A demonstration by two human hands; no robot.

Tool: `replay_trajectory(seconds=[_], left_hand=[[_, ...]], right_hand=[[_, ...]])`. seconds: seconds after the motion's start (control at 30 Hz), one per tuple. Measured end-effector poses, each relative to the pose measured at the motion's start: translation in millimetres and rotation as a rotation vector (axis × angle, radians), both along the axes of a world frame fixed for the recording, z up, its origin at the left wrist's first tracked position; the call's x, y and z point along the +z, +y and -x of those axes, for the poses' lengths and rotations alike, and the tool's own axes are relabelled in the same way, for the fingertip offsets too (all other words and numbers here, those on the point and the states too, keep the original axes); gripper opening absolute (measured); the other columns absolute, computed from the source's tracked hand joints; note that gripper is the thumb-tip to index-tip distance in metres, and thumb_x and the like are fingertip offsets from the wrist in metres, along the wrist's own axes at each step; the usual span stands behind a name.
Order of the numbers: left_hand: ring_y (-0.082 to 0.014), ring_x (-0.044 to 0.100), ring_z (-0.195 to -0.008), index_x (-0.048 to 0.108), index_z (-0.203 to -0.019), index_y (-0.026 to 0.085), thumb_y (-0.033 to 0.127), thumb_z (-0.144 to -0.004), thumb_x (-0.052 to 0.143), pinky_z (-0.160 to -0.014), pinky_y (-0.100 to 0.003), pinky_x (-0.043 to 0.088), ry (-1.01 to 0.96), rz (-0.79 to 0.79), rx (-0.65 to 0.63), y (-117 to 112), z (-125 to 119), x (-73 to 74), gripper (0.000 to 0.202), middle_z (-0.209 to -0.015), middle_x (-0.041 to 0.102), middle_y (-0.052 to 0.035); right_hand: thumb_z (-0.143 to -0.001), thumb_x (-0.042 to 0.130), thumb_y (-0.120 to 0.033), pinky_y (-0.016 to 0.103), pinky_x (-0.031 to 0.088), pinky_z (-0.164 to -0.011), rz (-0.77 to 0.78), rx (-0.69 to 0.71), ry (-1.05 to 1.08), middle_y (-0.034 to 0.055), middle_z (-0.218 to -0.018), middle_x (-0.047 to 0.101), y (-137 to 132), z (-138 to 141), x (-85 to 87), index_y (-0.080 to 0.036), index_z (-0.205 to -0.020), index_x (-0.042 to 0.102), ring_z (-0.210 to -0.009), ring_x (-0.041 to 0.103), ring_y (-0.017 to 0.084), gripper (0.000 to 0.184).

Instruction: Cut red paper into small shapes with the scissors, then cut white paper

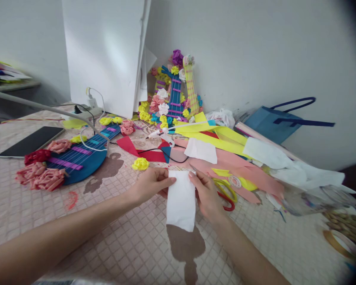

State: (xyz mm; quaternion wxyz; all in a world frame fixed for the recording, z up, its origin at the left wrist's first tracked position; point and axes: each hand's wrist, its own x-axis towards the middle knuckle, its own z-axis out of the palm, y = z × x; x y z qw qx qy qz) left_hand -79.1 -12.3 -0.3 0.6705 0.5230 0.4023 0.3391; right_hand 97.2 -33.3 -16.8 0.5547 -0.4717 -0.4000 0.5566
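Observation:
A white rectangular strip of paper or thin fabric (pixel 180 204) hangs between my hands above the patterned tablecloth. My left hand (pixel 154 182) pinches its upper left edge between thumb and fingers. At the upper right corner, my right hand (pixel 207 192) holds it the same way. Just past my left hand lies a yellow flower (pixel 140 163). Scissors with yellow and red handles (pixel 230 198) lie beside my right hand, partly hidden by it. Another white piece (pixel 201 150) rests on the pink sheets (pixel 231 168) beyond my hands.
A blue guitar-shaped craft with flowers (pixel 89 158) lies at left beside a black tablet (pixel 31 141). A white glue gun (pixel 163 135) with its cord sits mid-table. More decorated guitars (pixel 175 95) lean on the wall. At right are a blue bag (pixel 274 122) and a tape roll (pixel 341 243).

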Motion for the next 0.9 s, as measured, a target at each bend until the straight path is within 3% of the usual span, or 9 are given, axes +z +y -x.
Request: replay_trajectory(seconds=[0.7,0.9], left_hand=[[-0.0126,0.063,-0.052,0.056,-0.069,0.014,0.043,-0.073,0.073,-0.048,-0.022,0.052,0.016,0.001,-0.004,-0.5,0.4,1.3,0.033,-0.059,0.065,-0.0015],[-0.0132,0.064,-0.053,0.057,-0.069,0.014,0.041,-0.075,0.071,-0.049,-0.022,0.053,0.022,0.022,0.005,0.7,-0.1,3.4,0.031,-0.059,0.066,-0.0015]], right_hand=[[-0.075,0.071,-0.046,0.025,0.030,-0.048,-0.075,-0.028,-0.129,-0.0044,-0.056,0.045,-0.7,-1.7,-3.3,-0.019,-0.064,0.058,-0.051,0.035,0.011,0.032],[-0.075,0.069,-0.048,0.024,0.032,-0.047,-0.060,-0.021,-0.042,-0.0041,-0.055,0.048,0.4,-1.2,-2.9,-0.019,-0.061,0.056,-0.051,0.039,0.011,0.035]])
